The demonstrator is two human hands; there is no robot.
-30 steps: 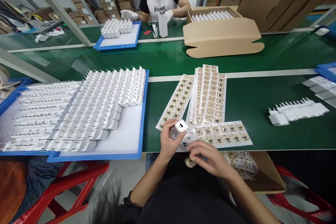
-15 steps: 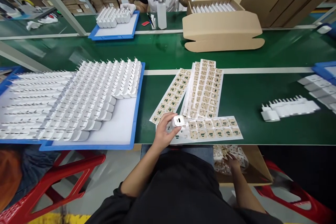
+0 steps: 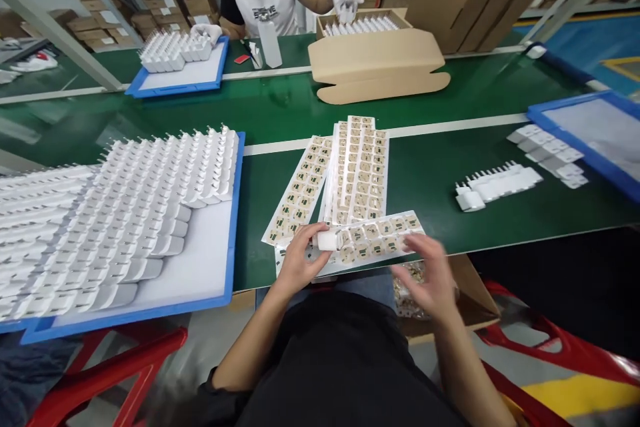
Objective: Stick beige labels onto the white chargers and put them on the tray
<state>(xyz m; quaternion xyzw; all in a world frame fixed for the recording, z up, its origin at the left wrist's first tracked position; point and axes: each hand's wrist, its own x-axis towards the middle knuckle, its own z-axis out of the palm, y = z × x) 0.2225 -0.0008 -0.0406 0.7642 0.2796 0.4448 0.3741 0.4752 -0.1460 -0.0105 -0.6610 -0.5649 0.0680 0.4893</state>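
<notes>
**A:** What's nearest?

**B:** The left hand (image 3: 299, 261), at the near edge of the belt (image 3: 430, 167). It is closed round a white charger (image 3: 329, 240), thumb and fingers gripping its sides. The charger sits just over the near sheet (image 3: 383, 235) of labels.

**A:** And the right hand?

**B:** The right hand (image 3: 426, 278) hovers to the right, off the belt's edge and above a box (image 3: 481, 295) of scraps (image 3: 403, 303). Its fingers are loosely spread and blurred. I can make out nothing in it, and it touches nothing.

**A:** Which step is this, then?

**B:** My reading is labelling, with the charger held ready and no label picked yet. Taking a label would call for a fine fingertip pinch at its edge on the near sheet. The left hand would need to keep the charger steady meanwhile.

**A:** Farther out?

**B:** More sheets (image 3: 357, 167) fan out mid-belt, just beyond the near one. To the left is a blue tray (image 3: 233, 227) packed with rows of chargers (image 3: 150, 200), with its near right corner bare. To the right a short row (image 3: 500, 183) of chargers lies on the belt. Past that, a second tray (image 3: 575, 121) has a few more beside it.

**A:** And at the far side?

**B:** A carton (image 3: 375, 57) holds chargers, and a co-worker's gloved hand (image 3: 347, 0) is over it. The co-worker's other glove (image 3: 205, 31) rests by a small tray (image 3: 175, 80) on the far left. A bottle (image 3: 270, 43) stands between the small tray and the carton.
</notes>
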